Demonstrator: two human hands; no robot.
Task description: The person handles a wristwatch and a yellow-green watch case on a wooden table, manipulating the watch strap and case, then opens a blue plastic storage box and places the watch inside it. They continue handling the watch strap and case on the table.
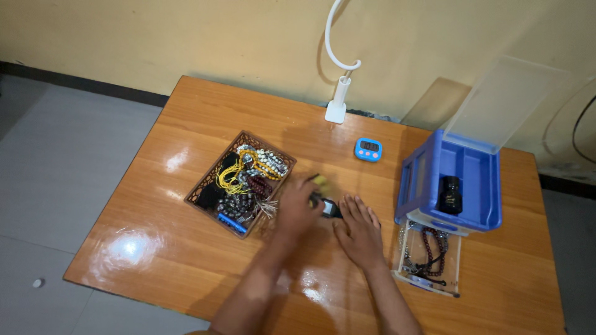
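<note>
seen from the head camera, looking straight down on a wooden table (186, 124) set against a yellow wall. near the middle, left hand (297, 208) blurred, fingers curled around a small dark object (329, 209) with a yellow-green bit (320, 180) showing just above the knuckles; whether that bit belongs to the same piece, cannot tell. right hand (359, 228) lying flat on the table, palm down, fingers spread and pointing away from the body, holding nothing, fingertips just beside the dark object. dark object caught between the two hands, touching the left, sticking out toward the right; long axis running roughly left to right across the table, though too small and blurred to be sure. left hand plainly the closer one, already on it.

just left of the left hand, a brown woven tray (205, 186) full of bead strings, yellow cords and dark tassels. well right of the right hand, a blue plastic box (413, 186) with its clear lid (503, 99) tipped up, a dark bottle-like thing (449, 193) inside. below the box, a clear drawer (452, 273) pulled out, holding dark red beads (433, 248). farther back, a small blue timer (368, 149) and a white clamp stand (337, 105) with a curved neck.
</note>
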